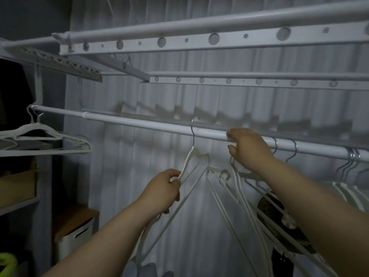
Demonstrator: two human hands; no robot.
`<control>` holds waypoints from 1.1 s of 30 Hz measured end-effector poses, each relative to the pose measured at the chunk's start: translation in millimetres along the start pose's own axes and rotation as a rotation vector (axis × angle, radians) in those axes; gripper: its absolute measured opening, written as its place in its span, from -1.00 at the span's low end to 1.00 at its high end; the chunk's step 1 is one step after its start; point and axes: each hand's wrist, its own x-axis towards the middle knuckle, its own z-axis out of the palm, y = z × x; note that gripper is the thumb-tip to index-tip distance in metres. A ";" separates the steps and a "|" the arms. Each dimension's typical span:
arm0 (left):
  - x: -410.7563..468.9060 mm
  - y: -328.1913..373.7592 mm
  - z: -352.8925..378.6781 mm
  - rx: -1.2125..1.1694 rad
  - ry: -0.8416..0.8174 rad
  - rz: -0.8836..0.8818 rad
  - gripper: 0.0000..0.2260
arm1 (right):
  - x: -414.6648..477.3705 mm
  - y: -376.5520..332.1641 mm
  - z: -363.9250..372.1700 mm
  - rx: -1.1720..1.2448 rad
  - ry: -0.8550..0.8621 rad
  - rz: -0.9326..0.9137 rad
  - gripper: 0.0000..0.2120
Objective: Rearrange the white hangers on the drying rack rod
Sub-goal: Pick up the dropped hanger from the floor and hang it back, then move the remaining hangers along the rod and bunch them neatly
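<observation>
A white rod (139,123) runs from left to lower right across the drying rack. One white hanger (194,156) hangs from it by a metal hook, and my left hand (162,189) is shut on that hanger's left shoulder below the rod. My right hand (247,145) rests against the rod to the right, fingers curled around the tops of several white hangers (235,188) that fan downward under it. More hanger hooks (293,148) sit on the rod further right, with a tight bunch (352,156) near the frame edge.
Upper rack bars with round holes (213,40) cross overhead. Another group of white hangers (50,136) hangs at the far left. A pale curtain fills the background. A white bin with a wooden lid (77,226) stands lower left, a dark fan (275,214) lower right.
</observation>
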 end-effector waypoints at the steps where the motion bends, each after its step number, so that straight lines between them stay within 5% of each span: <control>1: 1.7 2.4 5.5 -0.001 -0.001 -0.001 -0.85 | -1.1 1.9 0.6 0.001 0.004 -0.020 -0.64; 18: 16.3 -2.3 24.3 -0.037 -0.218 -0.060 -0.87 | -0.4 3.8 8.8 0.086 0.112 -0.064 -0.61; 23: 17.7 -17.1 -1.7 0.081 -0.147 0.052 -0.89 | 7.5 -18.2 11.3 0.116 0.185 -0.052 -0.73; 33: 24.1 -93.5 -134.8 -0.180 0.132 0.039 -0.73 | 57.6 -158.9 17.8 0.202 0.034 -0.116 -0.78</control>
